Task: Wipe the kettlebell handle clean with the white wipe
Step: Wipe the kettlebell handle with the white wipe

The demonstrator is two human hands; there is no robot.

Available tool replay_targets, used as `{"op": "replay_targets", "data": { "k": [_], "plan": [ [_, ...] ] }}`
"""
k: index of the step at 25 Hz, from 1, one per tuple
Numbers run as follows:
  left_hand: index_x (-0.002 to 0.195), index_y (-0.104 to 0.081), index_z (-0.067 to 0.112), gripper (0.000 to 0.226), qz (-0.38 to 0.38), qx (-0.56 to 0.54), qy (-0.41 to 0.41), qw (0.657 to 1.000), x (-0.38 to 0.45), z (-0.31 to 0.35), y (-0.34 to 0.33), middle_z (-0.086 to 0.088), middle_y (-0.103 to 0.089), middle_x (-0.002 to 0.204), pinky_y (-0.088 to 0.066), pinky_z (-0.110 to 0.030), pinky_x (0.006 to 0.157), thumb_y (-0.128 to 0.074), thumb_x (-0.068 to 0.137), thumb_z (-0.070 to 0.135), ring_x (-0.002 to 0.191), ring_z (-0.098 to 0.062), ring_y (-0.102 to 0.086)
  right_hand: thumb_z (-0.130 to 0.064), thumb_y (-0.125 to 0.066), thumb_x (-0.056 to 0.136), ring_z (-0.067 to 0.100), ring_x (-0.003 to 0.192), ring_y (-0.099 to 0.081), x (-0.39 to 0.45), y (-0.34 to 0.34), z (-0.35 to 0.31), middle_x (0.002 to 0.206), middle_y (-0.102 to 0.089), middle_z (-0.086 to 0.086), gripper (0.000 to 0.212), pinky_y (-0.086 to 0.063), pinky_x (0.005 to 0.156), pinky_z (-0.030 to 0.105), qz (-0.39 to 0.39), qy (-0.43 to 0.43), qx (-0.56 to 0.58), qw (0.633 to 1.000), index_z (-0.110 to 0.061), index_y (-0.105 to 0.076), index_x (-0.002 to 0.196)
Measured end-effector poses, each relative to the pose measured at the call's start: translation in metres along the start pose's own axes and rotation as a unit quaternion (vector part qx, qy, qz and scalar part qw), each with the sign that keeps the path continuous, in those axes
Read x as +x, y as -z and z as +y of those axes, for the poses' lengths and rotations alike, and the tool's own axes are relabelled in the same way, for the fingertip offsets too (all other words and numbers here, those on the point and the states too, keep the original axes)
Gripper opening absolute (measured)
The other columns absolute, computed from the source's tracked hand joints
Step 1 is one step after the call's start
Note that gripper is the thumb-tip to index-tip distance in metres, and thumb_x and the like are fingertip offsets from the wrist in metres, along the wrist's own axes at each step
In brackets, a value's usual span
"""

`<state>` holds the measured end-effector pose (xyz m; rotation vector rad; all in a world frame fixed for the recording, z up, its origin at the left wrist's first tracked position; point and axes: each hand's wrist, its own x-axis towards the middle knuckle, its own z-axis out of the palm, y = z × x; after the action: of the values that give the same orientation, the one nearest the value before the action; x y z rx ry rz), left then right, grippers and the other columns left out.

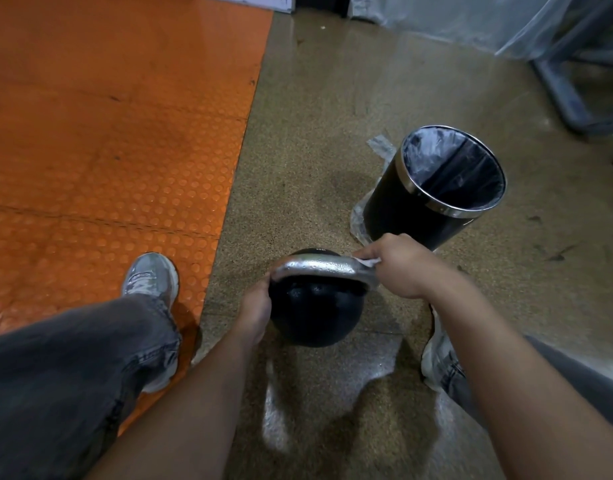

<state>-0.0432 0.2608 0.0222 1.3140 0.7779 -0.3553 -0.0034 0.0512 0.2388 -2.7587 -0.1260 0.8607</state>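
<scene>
- We have the kettlebell (315, 306) standing on the speckled floor (315, 133) between our two feet, its silver handle (318, 266) arching across the top of the black ball.
- Our left hand (254, 313) cups the ball at the handle's left root; we judge this steadies the weight so it does not roll or turn under the rubbing.
- Our right hand (398, 266) makes the working grip: fingers curled tight over the handle's right end, with the white wipe (369, 261) pinched between them and the metal. Only a small corner of the wipe shows beyond the fingers.
- The wipe sits at the far right end, so we judge the whole bare span to the left of the grip remains open for a stroke, up to where the left hand rests.
- The handle shines, with small droplets or specks on it; we cannot tell how much is already clean.
- Just beyond the grip, up and to the right, stands a black bin (433, 188) with a steel rim and a clear liner, near but not touching the hand; handy for the used wipe, yet it crowds a swing that way.
- Left of the kettlebell, past the left shoe (151, 275), the orange studded mat (107, 133) meets the floor at an edge, well apart from the grip.
</scene>
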Motion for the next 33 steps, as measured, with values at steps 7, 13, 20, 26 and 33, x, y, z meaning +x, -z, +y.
{"op": "replay_targets", "data": {
  "k": [7, 13, 20, 26, 33],
  "plan": [
    [0.105, -0.075, 0.018, 0.043, -0.006, 0.004, 0.016, 1.0, 0.002, -0.001, 0.001, -0.009, -0.074, 0.107, -0.052, -0.046, 0.095, -0.052, 0.093, 0.052, 0.103, -0.026, -0.067, -0.003, -0.048, 0.094, 0.032, 0.113, -0.064, 0.0, -0.003, -0.004, 0.134, -0.062, 0.011, 0.057, -0.052, 0.09, 0.033, 0.007, -0.01, -0.009, 1.0, -0.037, -0.064, 0.138],
    [0.101, -0.075, 0.017, 0.036, -0.013, 0.005, 0.02, 1.0, -0.004, 0.004, 0.0, -0.009, -0.074, 0.099, -0.05, -0.036, 0.083, -0.049, 0.099, 0.042, 0.099, -0.027, -0.066, 0.002, -0.048, 0.093, 0.03, 0.112, -0.065, -0.01, -0.008, -0.009, 0.13, -0.067, 0.007, 0.058, -0.057, 0.094, 0.041, 0.032, 0.008, 0.036, 0.999, -0.035, -0.068, 0.133],
    [0.103, -0.075, 0.016, 0.04, -0.003, 0.004, 0.009, 1.0, -0.003, 0.003, 0.0, -0.012, -0.074, 0.108, -0.05, -0.047, 0.096, -0.05, 0.097, 0.048, 0.103, -0.027, -0.066, 0.001, -0.051, 0.091, 0.027, 0.103, -0.066, 0.003, -0.006, -0.008, 0.116, -0.07, 0.006, 0.05, -0.059, 0.091, 0.043, 0.028, -0.001, 0.061, 0.998, -0.032, -0.075, 0.12],
    [0.102, -0.075, 0.016, 0.039, -0.01, 0.002, 0.013, 1.0, -0.004, 0.003, 0.0, -0.011, -0.074, 0.105, -0.05, -0.048, 0.098, -0.051, 0.097, 0.047, 0.107, -0.029, -0.065, 0.003, -0.047, 0.09, 0.031, 0.104, -0.066, 0.005, -0.008, -0.005, 0.122, -0.068, 0.011, 0.054, -0.059, 0.092, 0.045, 0.014, -0.006, 0.032, 0.999, -0.031, -0.074, 0.122],
    [0.103, -0.075, 0.018, 0.038, -0.009, 0.008, 0.006, 1.0, -0.006, 0.004, -0.001, -0.007, -0.075, 0.103, -0.052, -0.048, 0.097, -0.048, 0.099, 0.044, 0.105, -0.027, -0.067, 0.007, -0.041, 0.092, 0.036, 0.12, -0.06, -0.013, -0.009, -0.001, 0.14, -0.058, 0.015, 0.062, -0.054, 0.098, 0.043, 0.036, -0.039, 0.021, 0.998, -0.026, -0.064, 0.139]
  ]
}}
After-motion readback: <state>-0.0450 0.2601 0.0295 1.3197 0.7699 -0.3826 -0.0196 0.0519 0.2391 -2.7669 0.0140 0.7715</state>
